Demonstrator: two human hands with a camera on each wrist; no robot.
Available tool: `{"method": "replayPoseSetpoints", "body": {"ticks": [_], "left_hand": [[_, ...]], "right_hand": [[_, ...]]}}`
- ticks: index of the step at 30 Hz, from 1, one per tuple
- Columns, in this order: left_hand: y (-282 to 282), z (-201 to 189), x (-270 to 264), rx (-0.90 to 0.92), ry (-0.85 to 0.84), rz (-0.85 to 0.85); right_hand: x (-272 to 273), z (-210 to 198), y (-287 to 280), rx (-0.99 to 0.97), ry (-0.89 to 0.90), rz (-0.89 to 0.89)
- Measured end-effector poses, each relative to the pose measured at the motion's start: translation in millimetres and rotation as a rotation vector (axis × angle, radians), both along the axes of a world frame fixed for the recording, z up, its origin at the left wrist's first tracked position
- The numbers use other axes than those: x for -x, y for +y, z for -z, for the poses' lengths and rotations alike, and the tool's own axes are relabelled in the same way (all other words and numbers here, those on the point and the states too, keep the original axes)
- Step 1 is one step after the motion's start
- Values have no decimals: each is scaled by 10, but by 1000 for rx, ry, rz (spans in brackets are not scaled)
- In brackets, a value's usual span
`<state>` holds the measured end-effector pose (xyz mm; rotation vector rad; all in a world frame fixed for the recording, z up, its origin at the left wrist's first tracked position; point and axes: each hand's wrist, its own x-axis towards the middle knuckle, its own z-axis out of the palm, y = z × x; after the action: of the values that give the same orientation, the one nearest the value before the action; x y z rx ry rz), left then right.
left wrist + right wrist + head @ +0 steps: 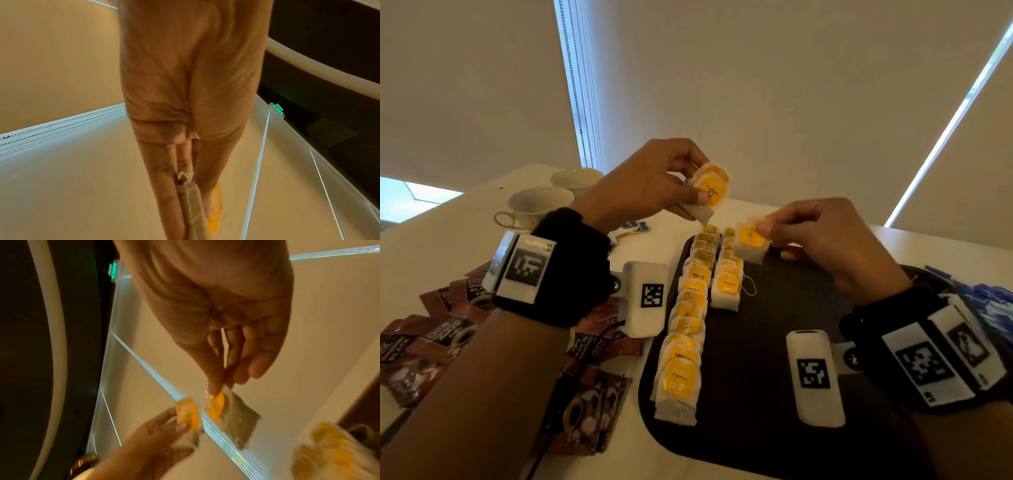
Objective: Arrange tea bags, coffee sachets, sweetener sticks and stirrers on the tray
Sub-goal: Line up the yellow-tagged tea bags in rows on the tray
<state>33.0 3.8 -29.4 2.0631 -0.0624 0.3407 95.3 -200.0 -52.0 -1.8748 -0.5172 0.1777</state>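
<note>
A pale worktop [640,253] stands before drawn blinds [756,85], bearing a dark tray [756,342], two cups [537,205] and coffee sachets [431,335]. Two rows of tea bags [688,308] line the tray's left side. Above their far end, the left hand [647,185] pinches a small bunch of bags [709,186]; the right hand [828,236] pinches one bag [751,241].

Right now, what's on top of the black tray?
Two rows of tea bags lie on the tray. The right hand holds another bag above it. The wrists hide the tray's right side.
</note>
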Motion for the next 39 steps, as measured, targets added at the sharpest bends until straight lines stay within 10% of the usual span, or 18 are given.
{"method": "replayPoseSetpoints", "body": {"ticks": [5,15,39], "left_hand": [[30,-22,5,6,-23,-17],[66,-52,39,10,-39,0],[40,-65,38,-50,-10,15]], "right_hand": [[-43,119,106,467,140,-124],[-105,227,227,569,509,-181],[65,350,254,781,117,-346]]}}
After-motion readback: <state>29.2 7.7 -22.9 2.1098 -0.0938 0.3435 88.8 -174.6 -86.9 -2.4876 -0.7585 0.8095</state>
